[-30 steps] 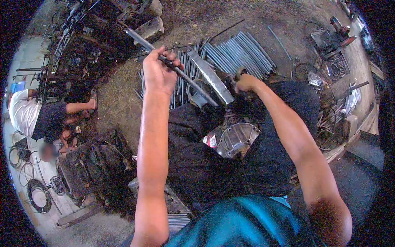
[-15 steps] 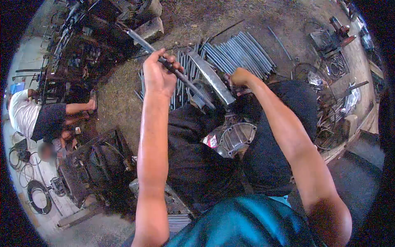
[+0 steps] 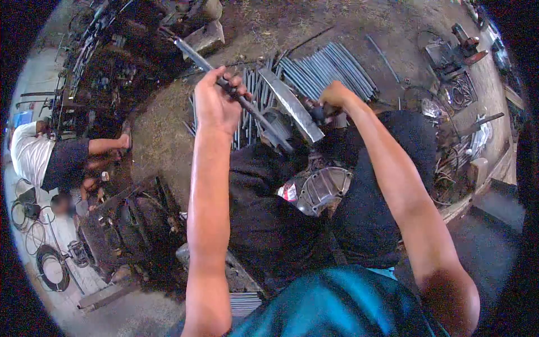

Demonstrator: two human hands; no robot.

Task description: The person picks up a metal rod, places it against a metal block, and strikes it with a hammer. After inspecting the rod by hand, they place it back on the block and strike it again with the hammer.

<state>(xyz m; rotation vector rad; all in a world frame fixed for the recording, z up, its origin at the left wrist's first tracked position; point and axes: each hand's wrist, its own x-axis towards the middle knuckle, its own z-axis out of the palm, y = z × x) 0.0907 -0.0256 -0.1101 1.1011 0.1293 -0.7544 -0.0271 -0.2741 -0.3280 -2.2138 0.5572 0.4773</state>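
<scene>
My left hand (image 3: pixel 216 101) is turned palm up, its fingers curled round a long metal rod (image 3: pixel 259 117). The rod slants from the upper left down toward a dark spot between my knees. On the right, my right hand (image 3: pixel 337 96) is closed in a fist beside a dark, rounded part (image 3: pixel 318 113); I cannot tell what the fist grips. Between the two hands runs a wide, flat metal bar (image 3: pixel 289 104), roughly parallel to the rod. Below its lower end sits a ribbed metal casing (image 3: pixel 325 188) between my legs.
Many grey metal rods (image 3: pixel 331 70) lie in a row on the ground ahead. A concrete block (image 3: pixel 203 40) stands at upper left. Another person (image 3: pixel 56 154) is at far left near dark machinery (image 3: pixel 126 224). A tray of small parts (image 3: pixel 461 90) is at right.
My right fist has moved a little up and to the right, and the dark part beside it shows more. My left hand and the rod are almost where they were.
</scene>
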